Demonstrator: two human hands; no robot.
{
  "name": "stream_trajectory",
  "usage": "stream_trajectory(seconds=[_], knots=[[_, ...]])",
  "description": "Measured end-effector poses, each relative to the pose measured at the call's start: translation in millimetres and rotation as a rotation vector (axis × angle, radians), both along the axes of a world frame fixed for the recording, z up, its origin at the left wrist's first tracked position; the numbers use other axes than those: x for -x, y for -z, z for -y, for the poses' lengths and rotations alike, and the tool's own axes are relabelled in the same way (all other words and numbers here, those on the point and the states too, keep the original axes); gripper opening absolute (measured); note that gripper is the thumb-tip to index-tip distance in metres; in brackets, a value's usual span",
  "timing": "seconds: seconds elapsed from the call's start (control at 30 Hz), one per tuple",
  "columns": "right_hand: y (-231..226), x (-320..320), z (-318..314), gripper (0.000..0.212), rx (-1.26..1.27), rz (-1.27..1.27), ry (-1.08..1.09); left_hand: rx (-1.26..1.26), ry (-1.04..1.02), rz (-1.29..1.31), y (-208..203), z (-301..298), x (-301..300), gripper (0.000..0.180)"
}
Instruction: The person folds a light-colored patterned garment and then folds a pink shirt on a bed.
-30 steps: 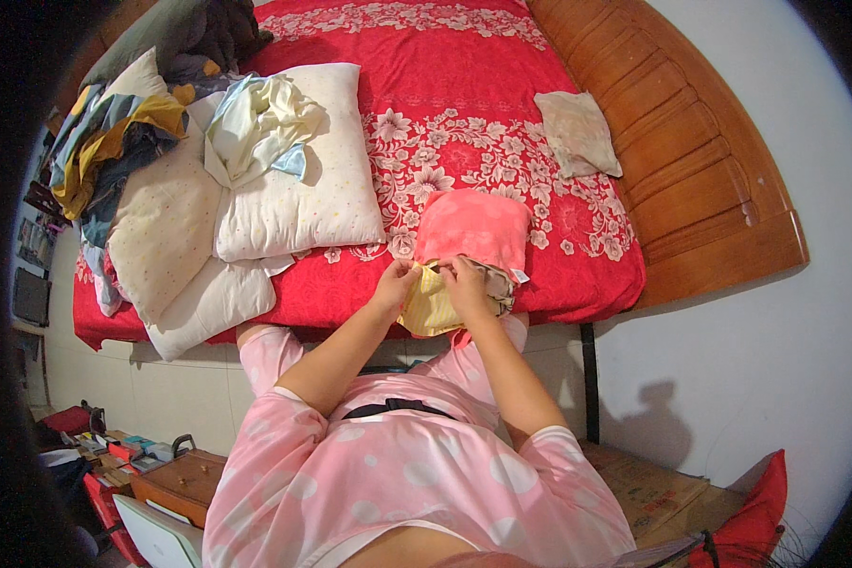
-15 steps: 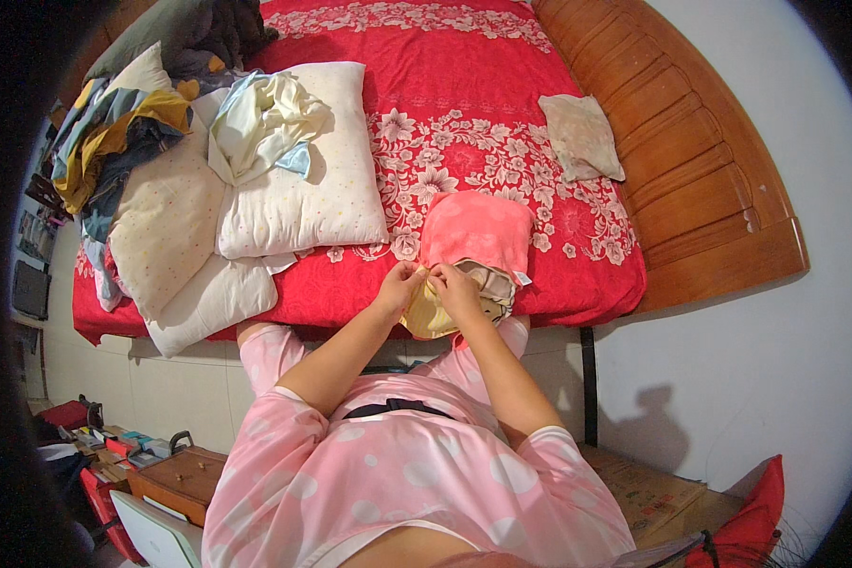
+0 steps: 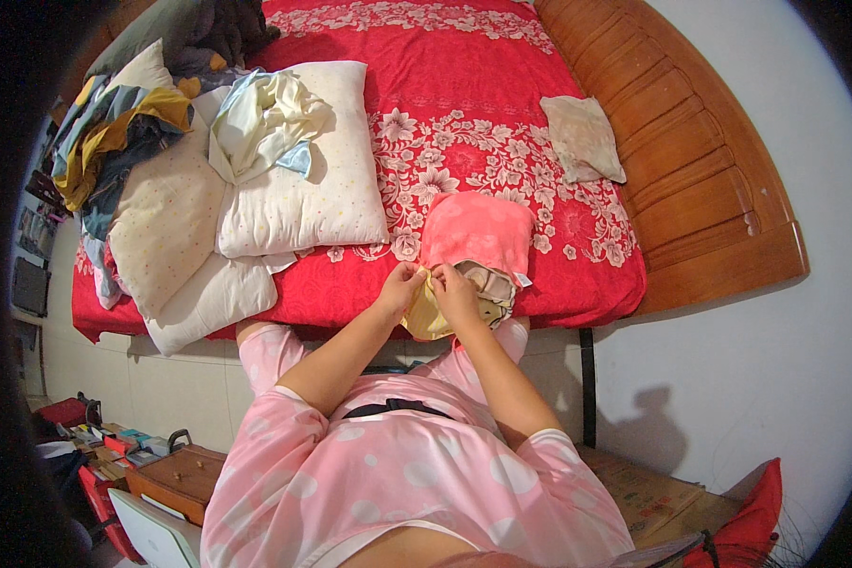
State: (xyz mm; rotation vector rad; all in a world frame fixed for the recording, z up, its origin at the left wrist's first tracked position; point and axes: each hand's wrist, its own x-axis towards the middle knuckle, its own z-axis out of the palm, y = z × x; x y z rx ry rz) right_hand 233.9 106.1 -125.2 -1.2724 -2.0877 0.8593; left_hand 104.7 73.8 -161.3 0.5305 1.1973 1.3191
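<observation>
A small pink cushion-like piece (image 3: 478,227) lies at the near edge of the bed, with a white tag at its right corner. From its near side hangs a yellow cloth (image 3: 428,318), and a beige patterned part (image 3: 492,284) shows beside it. My left hand (image 3: 404,284) pinches the top edge of the yellow cloth. Close beside it, my right hand (image 3: 454,292) grips the same edge, fingers drawn together. The fingertips nearly meet, and whatever small detail lies between them is hidden.
White dotted pillows (image 3: 303,208) and a crumpled cream and light blue garment (image 3: 267,123) are on the left of the red flowered bedspread (image 3: 464,76). More clothes (image 3: 118,142) are heaped farther left. A small beige cushion (image 3: 582,139) lies by the wooden headboard (image 3: 701,161).
Almost nothing differs. Both hands stay at the yellow cloth's edge, which has shifted very slightly between the fingers.
</observation>
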Motion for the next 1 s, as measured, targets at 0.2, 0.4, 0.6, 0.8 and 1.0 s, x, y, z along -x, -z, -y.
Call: stream_trajectory(seconds=[0.2,0.4,0.6,0.8,1.0], knots=[[4,0,-3,0.016,0.098,0.056,0.02,0.009,0.022,-0.049,-3,0,-2,0.015],[-1,0,-4,0.021,0.067,0.091,-0.042,-0.001,0.022,-0.071,-2,0,-1,0.019],[-2,-2,-7,0.022,0.126,0.211,-0.07,0.061,0.124,-0.09,-7,1,0,0.022],[-16,-2,-5,0.022,0.16,0.03,-0.022,0.124,0.1,-0.099,-20,-1,-6,0.02],[-22,-12,-21,0.019,0.018,-0.096,-0.032,-0.035,0.008,-0.053,-30,-13,-10,0.021]])
